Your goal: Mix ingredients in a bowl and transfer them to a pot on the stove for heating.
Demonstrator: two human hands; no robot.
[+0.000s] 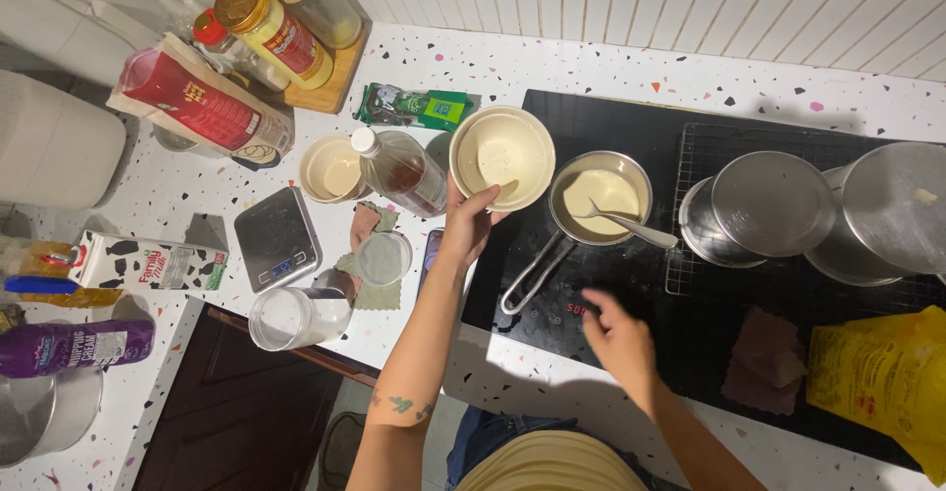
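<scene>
A cream bowl [503, 156] is held at its near rim by the left hand [467, 223], whose fingers are closed on the edge; the bowl is kept above a white worktop [552, 67] speckled with coloured chips, just at 9 o'clock of a small saucepan [602, 198]. The saucepan is placed on a black cooktop [631, 284], a pale batter and a spoon [631, 223] are seen inside it. The right hand [618, 338] is spread open, fingers apart, over the front of the cooktop and nothing is gripped by it. At 3 o'clock of the saucepan a wire rack [690, 264] with metal pots [774, 205] is found. At 9 o'clock of the bowl a bottle [402, 168], a small cup [331, 168] and a kitchen scale [277, 239] are set. The wall behind is covered with white tiles [690, 3].
</scene>
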